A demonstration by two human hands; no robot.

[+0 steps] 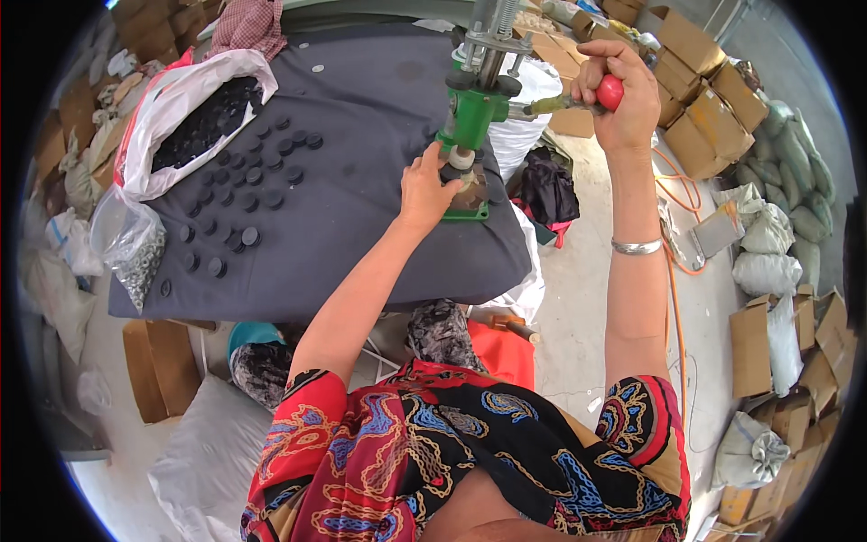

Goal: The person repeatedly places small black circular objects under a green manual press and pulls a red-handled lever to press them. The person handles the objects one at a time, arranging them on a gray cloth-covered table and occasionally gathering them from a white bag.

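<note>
The right hand (623, 101) is closed around the red knob (610, 92) of the green press (474, 116). Apart from it, the left hand (423, 191) is at the press's base; I can't tell if it grips.

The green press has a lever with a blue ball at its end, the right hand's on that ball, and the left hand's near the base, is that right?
Not quite: the ball on the lever is red, not blue, as the head view shows. The right hand is on it, and the left hand is near the base.
</note>
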